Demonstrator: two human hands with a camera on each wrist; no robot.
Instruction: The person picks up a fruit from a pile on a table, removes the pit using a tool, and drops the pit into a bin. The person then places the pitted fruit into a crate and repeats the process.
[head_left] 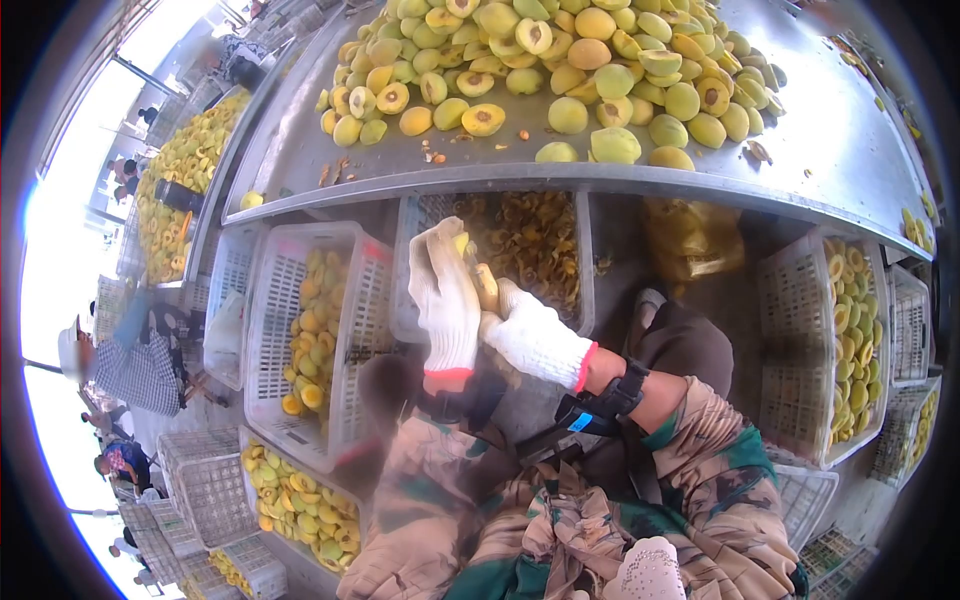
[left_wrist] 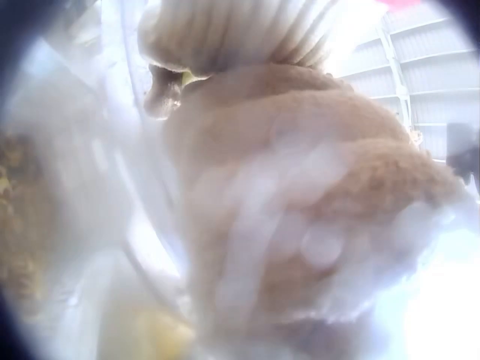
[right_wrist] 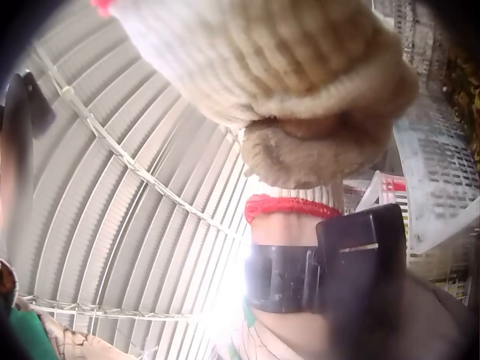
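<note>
In the head view both hands, in white knit gloves with red cuffs, meet over a crate of brown scraps [head_left: 535, 235]. My left hand [head_left: 445, 300] holds a piece of yellow peach [head_left: 461, 243], mostly covered by the glove. The right hand [head_left: 540, 340] grips a short tan tool handle [head_left: 486, 287] against the left palm; the tool's working end is hidden. Close up, the left wrist view is filled by the blurred left glove [left_wrist: 300, 187], with a brown rounded handle end [left_wrist: 162, 94] beside the other glove. Curled fingers of the right glove [right_wrist: 300, 67] show in the right wrist view.
A metal table [head_left: 300, 165] ahead bears a heap of yellow-green peaches [head_left: 590, 60], some halved. Crates of peach halves stand at the left [head_left: 265, 300] and right [head_left: 795, 340]. A yellow sack [head_left: 690, 238] lies under the table. Other people sit far left.
</note>
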